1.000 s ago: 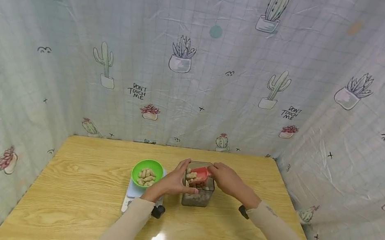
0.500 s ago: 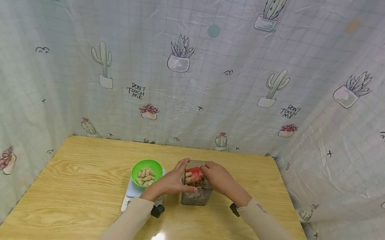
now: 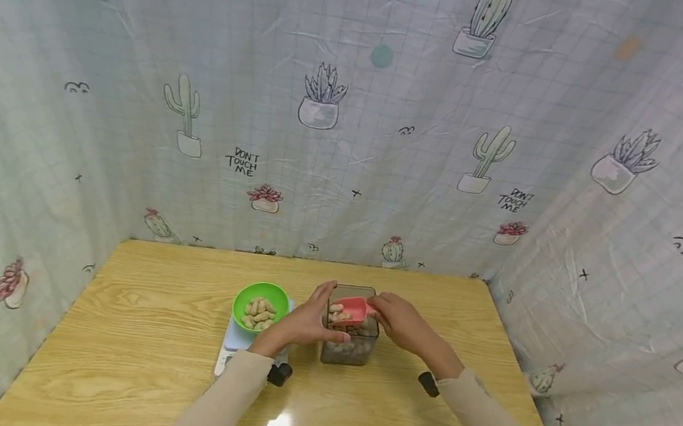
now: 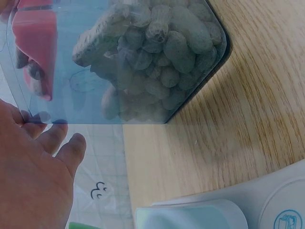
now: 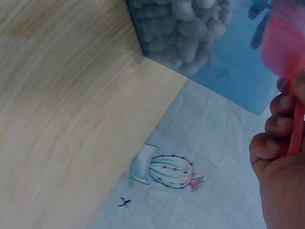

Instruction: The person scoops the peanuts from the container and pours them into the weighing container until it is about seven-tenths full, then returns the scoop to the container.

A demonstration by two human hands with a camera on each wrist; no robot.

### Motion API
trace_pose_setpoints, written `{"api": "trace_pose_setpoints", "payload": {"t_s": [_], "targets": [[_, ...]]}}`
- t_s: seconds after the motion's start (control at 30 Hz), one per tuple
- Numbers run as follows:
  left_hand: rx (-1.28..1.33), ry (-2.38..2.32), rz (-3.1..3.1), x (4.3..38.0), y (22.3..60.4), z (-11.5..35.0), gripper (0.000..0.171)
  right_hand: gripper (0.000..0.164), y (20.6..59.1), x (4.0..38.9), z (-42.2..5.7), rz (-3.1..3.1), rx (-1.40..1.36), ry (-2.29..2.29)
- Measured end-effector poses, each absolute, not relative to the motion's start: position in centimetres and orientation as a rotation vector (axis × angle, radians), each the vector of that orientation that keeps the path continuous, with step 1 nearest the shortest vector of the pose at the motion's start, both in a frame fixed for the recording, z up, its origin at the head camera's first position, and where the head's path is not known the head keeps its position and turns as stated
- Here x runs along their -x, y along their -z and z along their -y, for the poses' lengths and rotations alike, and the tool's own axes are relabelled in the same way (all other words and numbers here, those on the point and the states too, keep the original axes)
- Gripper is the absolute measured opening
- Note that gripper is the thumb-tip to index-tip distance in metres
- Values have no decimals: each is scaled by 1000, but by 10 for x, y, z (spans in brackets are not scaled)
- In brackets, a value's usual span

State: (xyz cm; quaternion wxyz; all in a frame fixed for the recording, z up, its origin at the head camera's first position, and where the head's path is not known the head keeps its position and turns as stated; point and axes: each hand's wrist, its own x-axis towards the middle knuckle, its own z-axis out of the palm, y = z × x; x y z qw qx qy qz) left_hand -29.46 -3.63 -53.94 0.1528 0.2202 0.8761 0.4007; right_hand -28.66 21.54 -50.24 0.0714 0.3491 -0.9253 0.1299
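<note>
A clear, smoky-tinted square container (image 3: 335, 354) stands on the table, partly filled with unshelled peanuts (image 4: 178, 50). My left hand (image 3: 301, 322) grips its left side, thumb at the front and fingers toward the back corner. My right hand (image 3: 406, 325) holds a red scoop (image 3: 357, 308) by its handle, curled fingers showing in the right wrist view. The scoop is in the container's upper part, above the pile, with a few peanuts in it. Left of the container, a green bowl (image 3: 264, 290) with several peanuts sits on a white kitchen scale (image 3: 234, 343).
The wooden table (image 3: 151, 332) meets a cactus-print sheet (image 3: 339, 227) at its back edge. More of the sheet hangs along both sides. The scale is close beside my left wrist.
The red scoop went down and left into the container, then came back up and right with peanuts in it. My left hand kept its grip on the container.
</note>
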Motion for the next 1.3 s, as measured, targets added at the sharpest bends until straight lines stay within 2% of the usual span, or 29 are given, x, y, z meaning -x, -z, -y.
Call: {"api": "trace_pose_setpoints", "payload": {"t_s": [0.27, 0.6, 1.0, 1.3], "targets": [[-622, -1145, -2516, 292, 538, 35, 122, 17, 517, 286, -221, 2740, -976, -445], [-680, -1127, -2532, 288, 535, 36, 124, 14, 516, 284, -228, 2657, -937, -436], [-709, -1135, -2658, 282, 513, 39, 108, 15, 492, 284, -239, 2574, -929, -389], [-641, -1184, -2692, 279, 497, 54, 108, 12, 470, 288, -238, 2507, -979, -394]]}}
